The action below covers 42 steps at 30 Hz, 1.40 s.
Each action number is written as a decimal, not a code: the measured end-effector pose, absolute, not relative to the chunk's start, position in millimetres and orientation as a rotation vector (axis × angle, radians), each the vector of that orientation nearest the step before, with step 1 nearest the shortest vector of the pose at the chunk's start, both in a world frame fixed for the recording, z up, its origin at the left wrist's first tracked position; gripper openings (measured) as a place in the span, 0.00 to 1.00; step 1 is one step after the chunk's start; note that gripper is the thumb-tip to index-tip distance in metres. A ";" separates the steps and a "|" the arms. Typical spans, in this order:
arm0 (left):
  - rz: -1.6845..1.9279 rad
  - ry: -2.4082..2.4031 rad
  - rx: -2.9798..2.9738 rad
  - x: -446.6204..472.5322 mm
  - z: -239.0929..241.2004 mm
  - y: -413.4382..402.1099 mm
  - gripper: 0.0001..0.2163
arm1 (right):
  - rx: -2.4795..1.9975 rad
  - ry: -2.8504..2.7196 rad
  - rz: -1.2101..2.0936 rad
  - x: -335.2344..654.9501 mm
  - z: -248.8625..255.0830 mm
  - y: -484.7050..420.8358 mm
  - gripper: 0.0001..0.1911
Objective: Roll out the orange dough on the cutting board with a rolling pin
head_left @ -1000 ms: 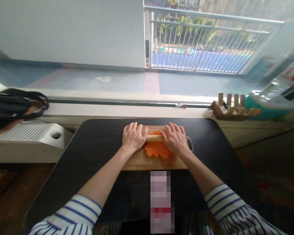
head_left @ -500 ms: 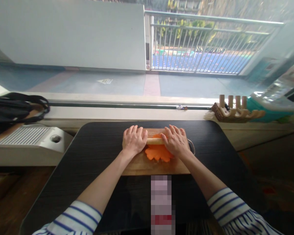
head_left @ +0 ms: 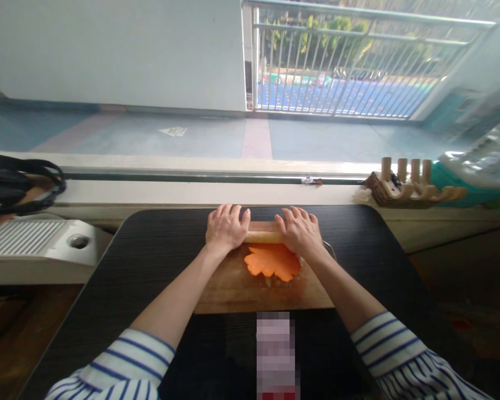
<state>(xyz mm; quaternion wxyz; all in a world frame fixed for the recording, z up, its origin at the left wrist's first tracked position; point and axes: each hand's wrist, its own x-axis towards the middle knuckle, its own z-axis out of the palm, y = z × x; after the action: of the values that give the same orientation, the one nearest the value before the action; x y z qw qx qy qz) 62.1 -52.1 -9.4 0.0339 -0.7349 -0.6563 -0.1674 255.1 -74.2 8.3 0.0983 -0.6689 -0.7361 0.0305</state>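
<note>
A flat orange sheet of dough (head_left: 273, 261) with a wavy edge lies on a wooden board (head_left: 237, 289) on a black table (head_left: 150, 261). A pale wooden rolling pin (head_left: 262, 237) rests across the far edge of the dough. My left hand (head_left: 224, 228) presses down on the pin's left end with fingers laid over it. My right hand (head_left: 300, 233) lies over the right end the same way. Both ends of the pin are hidden under my palms.
A white ribbed appliance (head_left: 29, 241) sits left of the table, with a black bag (head_left: 12, 186) behind it. A wooden rack (head_left: 408, 186) stands on the sill at the right. A window with a railing runs beyond the table.
The pin and both hands have rolled away from me to the dough's far edge, so more of the orange sheet shows. The camera has tilted slightly.
</note>
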 end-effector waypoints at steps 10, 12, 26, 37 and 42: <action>-0.491 -2.028 -2.274 66.0 -1.3 -36.0 0.21 | -2.090 -2.133 0.283 254.4 12.4 -48.9 0.22; -0.484 -2.024 -2.272 66.2 -0.9 -36.6 0.21 | -2.097 -2.128 0.285 254.0 12.8 -48.8 0.22; -0.463 -1.889 -2.252 62.6 -10.2 -93.0 0.20 | -1.942 -2.173 -0.099 250.2 -2.9 -116.8 0.26; -0.531 -1.781 -2.345 50.4 -20.3 -147.9 0.25 | -1.663 -2.218 -0.174 257.6 -21.3 -175.4 0.27; -0.533 -1.681 -2.363 46.0 -16.0 -167.8 0.20 | -1.488 -2.209 -0.148 269.4 -26.2 -195.7 0.21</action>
<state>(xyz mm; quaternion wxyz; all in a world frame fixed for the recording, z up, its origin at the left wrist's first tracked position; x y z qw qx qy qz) 46.0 -167.8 -16.0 0.0962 -0.7977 -0.5675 -0.1801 269.4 -195.7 -26.2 0.2347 -0.5424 -0.8049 -0.0541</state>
